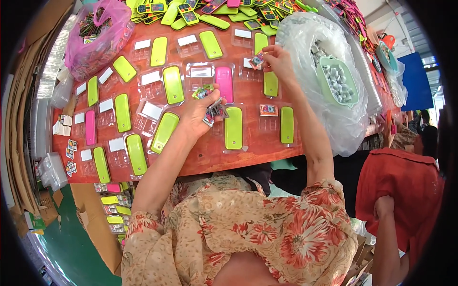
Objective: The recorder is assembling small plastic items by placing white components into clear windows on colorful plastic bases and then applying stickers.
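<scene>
Clear plastic blister trays stand in rows on the red table, most holding a lime-green toy phone [173, 85] face down and a white card [151, 111]. My left hand [193, 114] is closed on a bunch of small colourful packets [205, 92], above the trays at the middle. Between the fingertips of my right hand [280, 64] is one small printed packet [257, 60], held over a tray at the back right. Another small packet [268, 110] lies in the front right tray, beside a lime-green phone [286, 125]. A pink toy phone [224, 84] fills one tray near my left hand.
A pink bag [98, 47] of small packets stands back left. Loose toy phones [188, 13] are heaped along the far edge. At right, a clear bag [296, 31] holds a mint-green basket [354, 97] of small silvery pieces. A person in red [396, 190] is at right; a cardboard box [95, 224] sits below.
</scene>
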